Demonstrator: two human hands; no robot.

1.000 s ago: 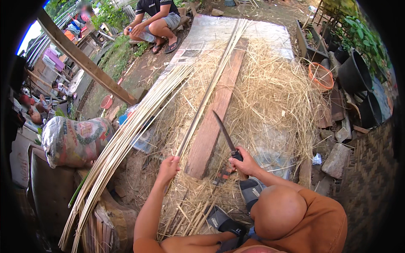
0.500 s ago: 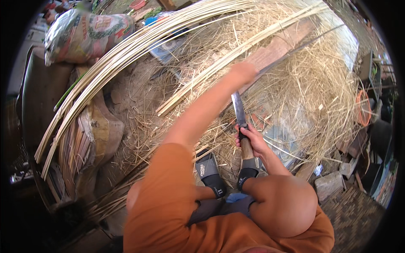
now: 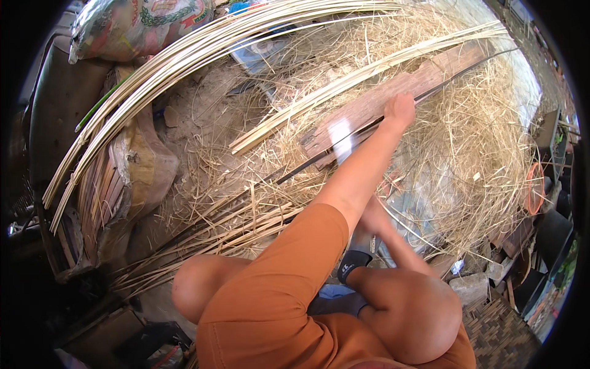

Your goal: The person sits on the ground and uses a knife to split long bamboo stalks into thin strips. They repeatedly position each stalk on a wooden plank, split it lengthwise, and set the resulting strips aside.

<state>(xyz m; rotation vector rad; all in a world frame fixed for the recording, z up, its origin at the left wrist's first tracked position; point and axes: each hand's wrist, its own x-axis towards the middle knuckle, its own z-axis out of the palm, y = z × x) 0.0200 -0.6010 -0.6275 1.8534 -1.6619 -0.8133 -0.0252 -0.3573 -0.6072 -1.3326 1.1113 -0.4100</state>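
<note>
Both hands are out over the shavings: the left hand (image 3: 401, 112) is clamped round a dark strip (image 3: 307, 165), its arm reaching across to the right. The strip slants from the near left to the far right, passing over the near end of a plank (image 3: 375, 104) and along the plank's right side. From where I stand, the right hand (image 3: 371, 218) is blurred and partly hidden behind the left forearm (image 3: 362, 166); I cannot tell how its fingers stand. Just beyond that forearm a knife (image 3: 340, 129) shows only as a bright, smeared blade by the plank's near end, meeting the line of the strip, though which lies on top is unclear.

Left of the plank, and roughly in line with it, lies a sheaf of pale strips (image 3: 295, 114). Loose shavings (image 3: 467, 135) spread thickly to the right. Farther left, a long bundle (image 3: 153, 80) of pale rods bends past a stuffed sack (image 3: 144, 27), with one green rod (image 3: 104, 101) at its edge. Off to the right sit an orange basket (image 3: 534, 187) and, nearer, a grey block (image 3: 470, 288).
</note>
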